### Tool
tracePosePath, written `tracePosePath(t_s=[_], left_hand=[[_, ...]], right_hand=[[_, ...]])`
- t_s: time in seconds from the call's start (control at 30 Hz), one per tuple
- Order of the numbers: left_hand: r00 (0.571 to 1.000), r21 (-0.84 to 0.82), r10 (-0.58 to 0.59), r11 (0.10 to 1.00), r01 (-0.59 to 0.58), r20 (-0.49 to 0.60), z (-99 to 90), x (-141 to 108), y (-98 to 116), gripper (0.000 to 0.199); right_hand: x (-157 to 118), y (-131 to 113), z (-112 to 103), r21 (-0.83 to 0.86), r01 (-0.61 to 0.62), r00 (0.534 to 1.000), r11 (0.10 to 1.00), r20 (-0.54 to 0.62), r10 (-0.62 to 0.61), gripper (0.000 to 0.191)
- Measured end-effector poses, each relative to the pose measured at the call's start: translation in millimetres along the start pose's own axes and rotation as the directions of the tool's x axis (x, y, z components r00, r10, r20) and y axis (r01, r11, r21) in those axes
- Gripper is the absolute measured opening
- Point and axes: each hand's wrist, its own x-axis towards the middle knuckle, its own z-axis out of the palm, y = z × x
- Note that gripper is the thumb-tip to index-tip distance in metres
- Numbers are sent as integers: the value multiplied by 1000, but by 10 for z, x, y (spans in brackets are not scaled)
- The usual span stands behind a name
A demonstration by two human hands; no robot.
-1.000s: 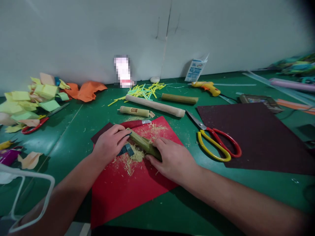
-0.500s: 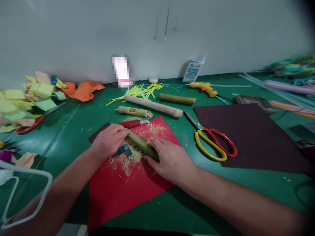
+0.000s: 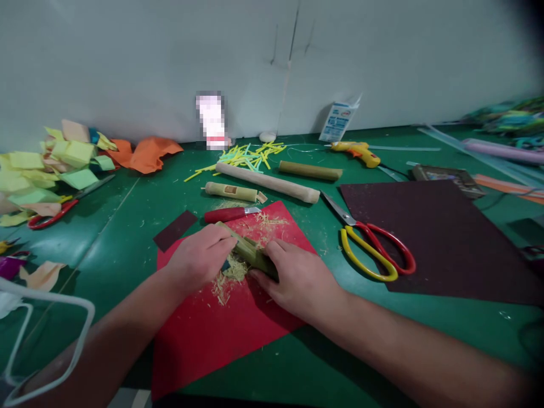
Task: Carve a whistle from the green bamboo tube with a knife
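A green-brown bamboo tube (image 3: pixel 250 252) with a cut opening along its upper side lies slanted above the red sheet (image 3: pixel 204 345). My right hand (image 3: pixel 300 277) is wrapped round its near end. My left hand (image 3: pixel 202 255) is closed at its far end, fingertips pressed to the bamboo; anything pinched in them is hidden. Under the tube is a heap of pale shavings (image 3: pixel 233 272), with a dark blue scrap (image 3: pixel 225 265) mostly covered by my left hand. Just beyond lies a red-handled knife (image 3: pixel 225 215), its blade pointing right.
Scissors (image 3: pixel 374 243) lie partly on a dark brown sheet (image 3: pixel 433 243) at right. Behind are a pale stick (image 3: pixel 267 182), a notched bamboo piece (image 3: pixel 233 191), another bamboo tube (image 3: pixel 310 170), yellow strips (image 3: pixel 250 156) and a glue gun (image 3: pixel 357 154). Folded papers (image 3: pixel 63 158) pile up left.
My left hand has slid right and slightly toward me along the bamboo, covering more of the blue scrap and uncovering a small brown piece. My right hand keeps its hold.
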Motion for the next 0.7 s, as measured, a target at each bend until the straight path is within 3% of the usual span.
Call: tracePosePath(t_s=[0.13, 0.3, 0.43, 0.57, 0.7], left_hand=[[994, 17, -103, 995, 103, -33, 7, -3, -11, 24], [998, -46, -38, 998, 41, 53, 34, -24, 41, 26], [988, 30, -154, 988, 154, -6, 50, -10, 68, 25], [995, -5, -65, 998, 65, 77, 67, 16, 107, 27], [989, 23, -146, 989, 146, 9, 49, 18, 83, 24]], right_hand=[[5, -6, -11, -5, 2, 1000, 1000, -9, -2, 21], [6, -9, -14, -14, 6, 1000, 1000, -5, -6, 21], [7, -16, -12, -21, 3, 1000, 1000, -12, -4, 21], [3, -24, -18, -33, 23, 1000, 999, 6, -23, 22], [-2, -25, -15, -36, 20, 1000, 999, -11, -20, 24]])
